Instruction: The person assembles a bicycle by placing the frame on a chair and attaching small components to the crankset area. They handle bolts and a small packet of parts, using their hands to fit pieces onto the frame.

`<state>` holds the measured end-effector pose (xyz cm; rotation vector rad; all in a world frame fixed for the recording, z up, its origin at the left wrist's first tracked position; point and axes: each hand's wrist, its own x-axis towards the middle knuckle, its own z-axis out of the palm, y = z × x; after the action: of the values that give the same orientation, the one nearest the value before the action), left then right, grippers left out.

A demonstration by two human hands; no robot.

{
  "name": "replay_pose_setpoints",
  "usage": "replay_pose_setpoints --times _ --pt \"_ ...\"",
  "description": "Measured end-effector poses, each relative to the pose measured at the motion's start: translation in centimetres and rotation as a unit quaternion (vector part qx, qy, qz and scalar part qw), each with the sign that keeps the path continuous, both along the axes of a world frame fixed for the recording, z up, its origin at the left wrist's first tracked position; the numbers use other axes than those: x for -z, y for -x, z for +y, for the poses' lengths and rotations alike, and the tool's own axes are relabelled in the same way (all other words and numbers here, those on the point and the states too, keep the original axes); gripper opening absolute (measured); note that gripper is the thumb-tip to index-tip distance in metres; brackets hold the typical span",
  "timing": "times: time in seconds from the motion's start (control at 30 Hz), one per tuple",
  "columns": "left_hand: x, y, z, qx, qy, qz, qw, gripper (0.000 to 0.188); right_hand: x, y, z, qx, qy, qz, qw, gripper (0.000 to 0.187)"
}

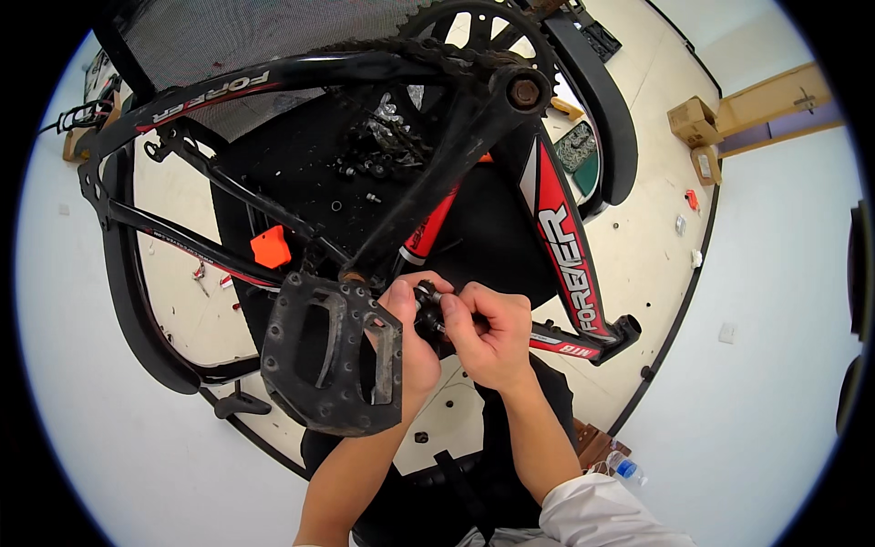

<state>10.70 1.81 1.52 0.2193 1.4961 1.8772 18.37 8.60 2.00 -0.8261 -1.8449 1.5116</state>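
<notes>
My left hand (417,354) and my right hand (497,335) meet near the middle, fingers and thumbs closed on a small dark part with silvery metal bits (427,308). Fingertips cover much of it, so its exact kind is hidden. Close beside my left hand hangs a black studded bicycle pedal (290,339), overlapping that hand from this angle. A black crank arm (436,173) runs from the pedal up to the toothed chainring (480,29). The black, red and white bicycle frame (553,214) lies across a chair, one tube passing just behind my right hand.
The chair's black seat (251,164) carries loose bolts and small parts (378,169) and an orange piece (271,246). Black armrests (612,137) curve on both sides. Small bits are scattered over the floor (629,264). Cardboard boxes (694,121) stand far right; a plastic bottle (626,469) lies near right.
</notes>
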Motion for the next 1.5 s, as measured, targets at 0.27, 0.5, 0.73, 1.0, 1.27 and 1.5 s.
replay_pose_setpoints --times 0.27,0.5,0.73,1.0,1.27,1.5 --pt "0.2 0.2 0.5 -0.005 -0.010 -0.060 0.998 0.050 0.2 -0.1 0.6 -0.018 0.030 -0.023 0.999 0.031" --pt "-0.4 0.7 0.3 0.006 -0.003 -0.042 0.999 0.050 0.4 0.3 0.4 -0.009 0.047 0.000 0.999 0.030" --pt "-0.7 0.2 0.8 0.010 0.044 0.053 0.998 0.044 0.4 -0.2 0.7 -0.005 0.070 -0.032 0.997 0.023" --pt "0.1 -0.6 2.0 -0.055 -0.009 -0.161 0.985 0.040 -0.3 -0.3 1.0 0.008 -0.117 -0.008 0.993 0.023" --pt "1.3 0.8 0.6 -0.032 -0.020 -0.186 0.982 0.042 -0.4 0.2 0.1 -0.026 -0.145 -0.026 0.989 0.016" --pt "1.0 1.4 0.0 -0.011 0.000 -0.174 0.985 0.043 -0.5 0.8 -0.1 -0.018 -0.150 -0.003 0.988 0.019"
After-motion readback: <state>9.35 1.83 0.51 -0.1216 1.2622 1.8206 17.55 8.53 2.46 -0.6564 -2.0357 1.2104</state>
